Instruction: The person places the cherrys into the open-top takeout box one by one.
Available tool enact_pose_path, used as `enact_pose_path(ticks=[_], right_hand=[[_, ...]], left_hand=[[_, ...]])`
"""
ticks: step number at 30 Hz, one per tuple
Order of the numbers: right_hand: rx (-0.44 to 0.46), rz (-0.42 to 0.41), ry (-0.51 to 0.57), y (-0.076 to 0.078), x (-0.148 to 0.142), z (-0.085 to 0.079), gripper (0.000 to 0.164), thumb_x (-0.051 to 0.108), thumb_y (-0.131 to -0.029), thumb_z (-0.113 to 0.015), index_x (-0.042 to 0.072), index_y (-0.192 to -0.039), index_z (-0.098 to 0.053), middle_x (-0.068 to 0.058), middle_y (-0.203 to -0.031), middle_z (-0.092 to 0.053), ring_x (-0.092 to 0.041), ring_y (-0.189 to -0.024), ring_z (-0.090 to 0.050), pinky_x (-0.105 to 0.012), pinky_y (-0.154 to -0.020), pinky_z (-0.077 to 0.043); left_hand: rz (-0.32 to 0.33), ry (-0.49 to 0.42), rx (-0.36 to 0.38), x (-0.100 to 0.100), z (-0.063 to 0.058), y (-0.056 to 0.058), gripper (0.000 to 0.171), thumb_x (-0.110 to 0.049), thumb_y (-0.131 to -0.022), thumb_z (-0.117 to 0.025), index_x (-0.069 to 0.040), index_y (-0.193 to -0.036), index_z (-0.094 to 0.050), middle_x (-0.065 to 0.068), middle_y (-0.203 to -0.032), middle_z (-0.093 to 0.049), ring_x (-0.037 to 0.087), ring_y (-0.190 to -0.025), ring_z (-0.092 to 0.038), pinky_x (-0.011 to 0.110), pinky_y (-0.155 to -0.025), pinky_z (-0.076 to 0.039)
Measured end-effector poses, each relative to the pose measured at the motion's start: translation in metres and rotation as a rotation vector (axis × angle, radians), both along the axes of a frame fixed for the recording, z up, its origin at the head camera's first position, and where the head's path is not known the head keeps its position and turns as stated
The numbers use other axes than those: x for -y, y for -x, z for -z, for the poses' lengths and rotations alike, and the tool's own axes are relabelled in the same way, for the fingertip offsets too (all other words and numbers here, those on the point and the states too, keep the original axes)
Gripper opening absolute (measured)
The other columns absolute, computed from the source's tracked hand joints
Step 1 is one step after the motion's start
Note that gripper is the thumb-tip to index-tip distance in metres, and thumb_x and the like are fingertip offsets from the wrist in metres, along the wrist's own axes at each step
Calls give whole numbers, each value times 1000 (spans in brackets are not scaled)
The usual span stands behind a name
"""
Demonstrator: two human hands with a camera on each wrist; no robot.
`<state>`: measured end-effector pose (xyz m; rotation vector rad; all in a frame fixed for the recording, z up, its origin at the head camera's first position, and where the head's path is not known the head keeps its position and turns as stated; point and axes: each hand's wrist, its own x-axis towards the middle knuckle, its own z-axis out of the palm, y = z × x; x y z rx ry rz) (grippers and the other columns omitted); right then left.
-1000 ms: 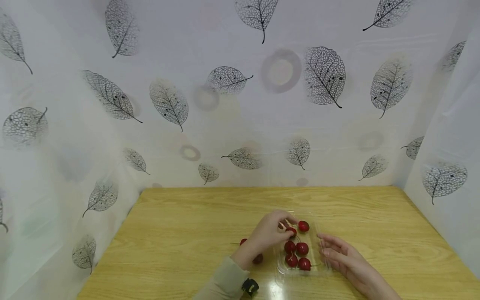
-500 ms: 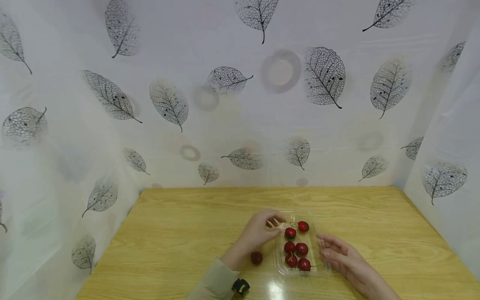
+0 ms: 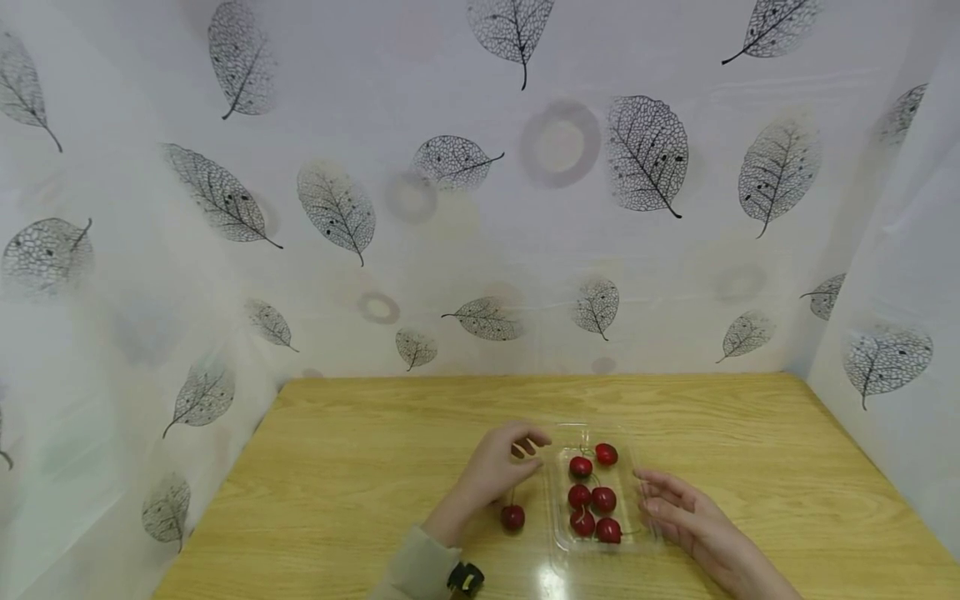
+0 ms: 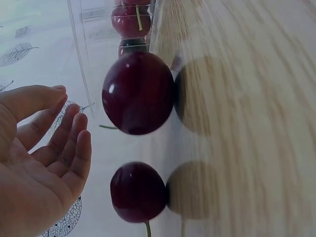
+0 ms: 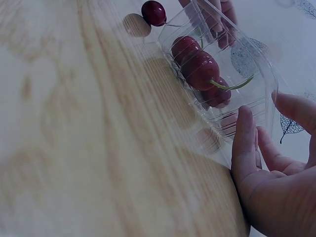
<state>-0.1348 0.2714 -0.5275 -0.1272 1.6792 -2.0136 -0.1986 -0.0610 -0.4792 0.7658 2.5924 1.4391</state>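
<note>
A clear plastic container (image 3: pixel 558 533) lies on the table, with several red cherries (image 3: pixel 603 499) inside in two rows. My left hand (image 3: pixel 495 462) hovers left of the container, fingers loosely bent and nothing between them. Below it a loose cherry (image 3: pixel 513 517) with a stem sits on the wood. The left wrist view shows two loose cherries, one nearer the container (image 4: pixel 138 94) and one farther back (image 4: pixel 138 191); my forearm mostly hides one of them from the head view. My right hand (image 3: pixel 693 521) rests against the container's right side, its fingertips touching the wall and rim.
The wooden table (image 3: pixel 360 467) ends at a pale curtain (image 3: pixel 480 250) with leaf prints, which encloses the back and both sides. A dark strap device (image 3: pixel 465 577) sits on my left wrist over the sleeve (image 3: pixel 420 560).
My left hand let go of a cherry in the container's upper left and drew back to the left, out of the container. My right hand stayed at the container's side.
</note>
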Motion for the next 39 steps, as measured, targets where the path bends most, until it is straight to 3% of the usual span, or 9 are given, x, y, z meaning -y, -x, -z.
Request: enact_pose_path(ticks=[8,17,28,39], right_hand=[[3,-3,0,-1,0,0,50,13,-113,-48,7,-161,-37,15,-132,-60,2,-122,-63,-21,-105,-55],[3,-3,-14,-1,0,0,55,14,-113,-48,-1,-163,-30,15,-133,-59,3,-122,-63,-21,-105,-55],[2,-7,5,-2,-1,0,43,13,-113,-48,15,-156,-45,13,-132,-60,1,-122,-64,-22,-105,-56],[-1,6,-37,-1,1,-1,55,14,-112,-50,1,-163,-31,13,-133,-59,2,-122,-63,-22,-105,-55]], left_hand=[[-27,-5,-8,15,3,0,25,0,-93,-75,-4,-117,-74,14,-118,-75,29,-101,-71,25,-88,-59],[-40,-13,-5,30,5,0,23,0,-95,-74,-4,-117,-74,18,-118,-75,28,-100,-70,35,-90,-61],[-61,2,7,47,8,0,22,-1,-95,-75,-3,-117,-73,16,-117,-75,28,-100,-70,34,-90,-60],[-68,-3,48,65,10,-1,22,-5,-96,-75,-2,-118,-73,15,-117,-74,25,-101,-69,29,-90,-58]])
